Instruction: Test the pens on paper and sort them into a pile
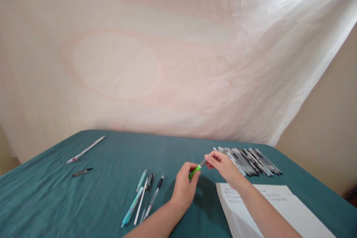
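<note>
A pen (pixel 195 171) with a bright green barrel and a grey end is held between both hands above the table. My left hand (pixel 182 189) is closed around the green barrel. With fingertips pinched, my right hand (pixel 224 167) grips the grey end. To the left of my left hand lie several loose pens: a turquoise patterned pen (pixel 132 207), a thin white stick-like piece (pixel 141 201), a clear pen with a black end (pixel 154 198) and a short teal piece (pixel 141 180). Beneath my right forearm is a white paper sheet (pixel 292 217) with lines of handwriting.
A dense row of pens (pixel 252 161) lies at the right, beyond the paper. Far left are a long whitish pen (pixel 86 149) and a small dark pen piece (pixel 82 172). Green cloth covers the table (pixel 117 163); a pale sheet (pixel 178 63) hangs behind it.
</note>
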Motion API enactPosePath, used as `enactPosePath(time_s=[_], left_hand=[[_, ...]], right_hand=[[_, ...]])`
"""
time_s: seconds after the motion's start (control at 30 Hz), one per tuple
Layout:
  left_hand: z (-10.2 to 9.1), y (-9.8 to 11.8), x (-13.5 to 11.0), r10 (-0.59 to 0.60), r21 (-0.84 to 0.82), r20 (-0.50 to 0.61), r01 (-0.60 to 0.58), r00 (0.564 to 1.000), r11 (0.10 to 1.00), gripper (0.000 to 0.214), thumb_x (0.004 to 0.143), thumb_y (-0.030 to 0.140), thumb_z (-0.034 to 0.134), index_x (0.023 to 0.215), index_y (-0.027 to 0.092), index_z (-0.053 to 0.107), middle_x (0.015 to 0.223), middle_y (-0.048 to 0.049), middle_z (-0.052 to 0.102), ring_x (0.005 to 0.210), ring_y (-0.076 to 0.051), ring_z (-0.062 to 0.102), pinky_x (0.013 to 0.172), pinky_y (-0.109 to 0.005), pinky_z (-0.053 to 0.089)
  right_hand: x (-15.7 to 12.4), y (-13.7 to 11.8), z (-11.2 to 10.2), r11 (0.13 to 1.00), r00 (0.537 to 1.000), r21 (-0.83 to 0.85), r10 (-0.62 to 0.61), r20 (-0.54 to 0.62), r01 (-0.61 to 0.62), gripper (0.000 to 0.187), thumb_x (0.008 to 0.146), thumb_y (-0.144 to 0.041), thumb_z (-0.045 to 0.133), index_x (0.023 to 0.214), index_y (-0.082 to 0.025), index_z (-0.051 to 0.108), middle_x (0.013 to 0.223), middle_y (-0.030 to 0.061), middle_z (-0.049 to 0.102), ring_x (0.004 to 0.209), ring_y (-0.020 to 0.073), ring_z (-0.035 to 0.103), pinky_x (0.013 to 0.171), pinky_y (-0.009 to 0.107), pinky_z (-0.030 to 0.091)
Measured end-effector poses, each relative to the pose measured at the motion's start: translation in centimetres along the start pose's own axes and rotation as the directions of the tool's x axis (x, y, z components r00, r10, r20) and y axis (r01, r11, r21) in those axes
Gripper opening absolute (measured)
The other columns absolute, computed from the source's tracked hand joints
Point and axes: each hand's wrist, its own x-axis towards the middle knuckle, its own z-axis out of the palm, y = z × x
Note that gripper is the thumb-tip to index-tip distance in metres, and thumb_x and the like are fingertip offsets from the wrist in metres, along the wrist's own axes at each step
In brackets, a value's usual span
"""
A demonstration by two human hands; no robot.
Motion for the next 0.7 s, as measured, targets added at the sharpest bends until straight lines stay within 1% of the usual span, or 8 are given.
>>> enactPosePath(time_s=[0.07,0.13,0.2,0.33,0.37,0.47,0.53,0.7], left_hand=[[-0.03,0.08,0.07,-0.004,-0.009,-0.005,0.004,1.0,1.0,0.015,0.083,0.028,0.044,0.088,0.018,0.055,0.083,-0.0023,0.059,0.077,-0.015,0.054,0.07,-0.026,0.04],[-0.08,0.15,0.13,-0.005,-0.01,-0.009,0.005,1.0,1.0,0.016,0.084,0.029,0.044,0.089,0.018,0.055,0.084,-0.0027,0.06,0.078,-0.015,0.054,0.07,-0.027,0.041],[-0.1,0.18,0.15,-0.004,-0.005,-0.012,0.004,1.0,1.0,0.016,0.083,0.029,0.044,0.088,0.018,0.055,0.083,-0.0026,0.06,0.077,-0.015,0.054,0.07,-0.027,0.041],[0.0,0.17,0.14,0.003,-0.004,-0.015,-0.003,1.0,1.0,0.015,0.082,0.028,0.045,0.086,0.018,0.056,0.082,-0.0023,0.06,0.077,-0.015,0.055,0.07,-0.027,0.041],[0.03,0.16,0.14,0.002,-0.005,-0.014,-0.002,1.0,1.0,0.015,0.082,0.028,0.045,0.087,0.018,0.055,0.081,-0.0024,0.06,0.076,-0.015,0.055,0.069,-0.027,0.042],[0.1,0.1,0.18,-0.009,-0.009,-0.003,0.009,1.0,1.0,0.016,0.083,0.028,0.044,0.088,0.017,0.055,0.083,-0.0027,0.06,0.077,-0.015,0.055,0.069,-0.026,0.041],[0.13,0.01,0.23,-0.009,-0.012,0.006,0.009,1.0,1.0,0.016,0.083,0.029,0.044,0.089,0.017,0.054,0.083,-0.0026,0.06,0.076,-0.014,0.055,0.069,-0.026,0.041],[0.31,-0.31,0.26,0.017,0.014,-0.011,-0.016,1.0,1.0,0.013,0.081,0.027,0.047,0.085,0.017,0.054,0.08,-0.0017,0.059,0.075,-0.014,0.055,0.069,-0.026,0.041]], right_hand=[[-0.13,-0.23,0.11,0.998,0.998,0.07,0.002,0.068,-0.007,0.029,0.075,-0.043,0.057,0.093,-0.02,0.062,0.085,0.0034,0.063,0.078,0.0165,0.056,0.066,0.029,0.046],[-0.24,-0.45,0.23,0.993,0.995,0.12,-0.011,0.103,-0.002,0.034,0.075,-0.043,0.058,0.101,-0.021,0.06,0.099,0.0055,0.061,0.088,0.0187,0.055,0.07,0.03,0.046],[-0.22,-0.42,0.32,0.994,0.997,0.108,-0.017,0.072,0.009,0.032,0.074,-0.043,0.059,0.093,-0.019,0.064,0.094,0.0055,0.063,0.086,0.0183,0.056,0.07,0.03,0.045],[-0.13,-0.18,0.47,0.999,0.999,0.035,-0.002,-0.042,0.004,0.028,0.069,-0.046,0.063,0.07,-0.017,0.065,0.066,0.0011,0.063,0.065,0.0148,0.056,0.062,0.027,0.043],[-0.18,-0.24,0.52,0.999,0.999,0.051,0.0,-0.039,0.002,0.028,0.069,-0.046,0.063,0.072,-0.018,0.065,0.068,0.0013,0.063,0.067,0.0151,0.056,0.063,0.028,0.043],[-0.4,-0.67,0.72,0.986,0.999,0.168,-0.014,0.044,0.006,0.032,0.071,-0.045,0.061,0.092,-0.021,0.065,0.096,0.0047,0.064,0.085,0.0181,0.057,0.07,0.03,0.045],[-0.44,-0.86,0.84,0.98,0.997,0.197,-0.031,0.064,0.018,0.034,0.072,-0.045,0.06,0.096,-0.02,0.064,0.102,0.006,0.063,0.09,0.0185,0.056,0.073,0.03,0.045],[-0.17,-0.46,1.0,0.994,0.997,0.113,0.012,-0.072,-0.004,0.031,0.066,-0.046,0.065,0.073,-0.016,0.067,0.075,0.0034,0.066,0.065,0.0131,0.055,0.06,0.025,0.042]])
